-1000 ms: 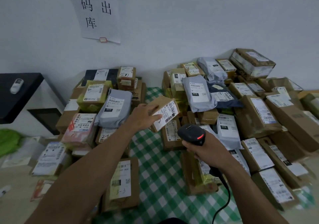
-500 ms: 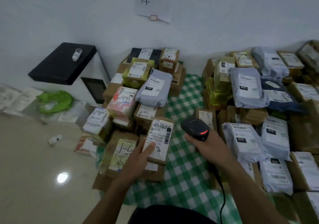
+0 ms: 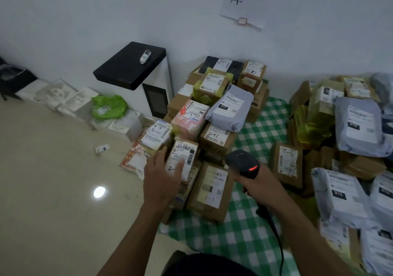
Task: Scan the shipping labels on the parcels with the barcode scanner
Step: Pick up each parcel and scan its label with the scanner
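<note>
My left hand (image 3: 161, 180) lies with relaxed, spread fingers on a small brown parcel (image 3: 184, 156) with a white shipping label, which sits on the near side of the left pile (image 3: 212, 114). My right hand (image 3: 258, 182) grips the black barcode scanner (image 3: 242, 163) just right of that parcel. The scanner's red light is on, and its cable (image 3: 274, 233) hangs down towards me. A second heap of labelled boxes and grey mailer bags (image 3: 350, 127) lies to the right.
Both piles rest on a green checked cloth (image 3: 255, 229) on a beige tiled floor (image 3: 53, 190). A black-topped white cabinet (image 3: 129, 65) with a small white device (image 3: 145, 56) stands by the wall. A green bag (image 3: 109, 105) lies left of it.
My left hand has carried the small brown parcel from in front of the scanner to the left pile and loosened its hold. The view has swung left.
</note>
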Available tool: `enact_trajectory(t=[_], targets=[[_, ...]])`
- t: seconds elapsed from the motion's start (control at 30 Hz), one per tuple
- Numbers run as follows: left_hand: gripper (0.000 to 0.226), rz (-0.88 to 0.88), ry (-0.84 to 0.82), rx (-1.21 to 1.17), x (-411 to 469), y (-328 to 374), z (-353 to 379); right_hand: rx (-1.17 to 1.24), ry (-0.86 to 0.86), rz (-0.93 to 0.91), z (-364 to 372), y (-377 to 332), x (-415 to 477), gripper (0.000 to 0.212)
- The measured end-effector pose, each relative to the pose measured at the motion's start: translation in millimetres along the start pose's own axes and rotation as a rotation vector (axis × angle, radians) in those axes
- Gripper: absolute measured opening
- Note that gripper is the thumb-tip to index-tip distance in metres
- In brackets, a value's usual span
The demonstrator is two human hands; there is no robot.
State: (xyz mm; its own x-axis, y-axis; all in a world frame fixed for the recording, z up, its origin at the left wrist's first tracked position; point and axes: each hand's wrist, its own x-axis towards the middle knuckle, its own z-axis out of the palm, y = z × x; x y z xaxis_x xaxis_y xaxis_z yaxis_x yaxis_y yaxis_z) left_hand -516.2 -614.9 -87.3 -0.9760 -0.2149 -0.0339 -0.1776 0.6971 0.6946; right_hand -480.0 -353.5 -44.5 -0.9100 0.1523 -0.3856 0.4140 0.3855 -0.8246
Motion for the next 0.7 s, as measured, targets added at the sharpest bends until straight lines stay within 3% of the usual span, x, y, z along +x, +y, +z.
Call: enact_trajectory(t=[0.07, 0.13, 0.37, 0.47, 0.53, 0.63, 0.7], targets=[[0.089, 0.099, -0.026, 0.134, -6, 4, 4, 0.002, -0.007, -0.013, 1, -1, -1, 0.03], [0.094, 0.107, -0.088, 0.154, -9, 5, 11, -0.004, -0.012, -0.02, 1, -1, -2, 0.034], [0.074, 0.068, -0.081, 0.137, 12, -1, 10, 0.035, 0.043, -0.029, -8, 6, -3, 0.026], [0.07, 0.225, 0.005, 0.27, 9, 8, 16, 0.066, 0.069, -0.005, -15, 14, -1, 0.029], [0.061, 0.356, 0.011, 0.225, -2, 31, 25, 0.107, 0.096, 0.021, -24, 22, -2, 0.032], [0.048, 0.52, -0.252, 0.037, -20, 77, 49, 0.146, 0.151, 0.064, -44, 35, -6, 0.03], [0.041, 0.532, -0.438, -0.051, -28, 105, 77, 0.177, 0.212, 0.085, -59, 46, -11, 0.028]])
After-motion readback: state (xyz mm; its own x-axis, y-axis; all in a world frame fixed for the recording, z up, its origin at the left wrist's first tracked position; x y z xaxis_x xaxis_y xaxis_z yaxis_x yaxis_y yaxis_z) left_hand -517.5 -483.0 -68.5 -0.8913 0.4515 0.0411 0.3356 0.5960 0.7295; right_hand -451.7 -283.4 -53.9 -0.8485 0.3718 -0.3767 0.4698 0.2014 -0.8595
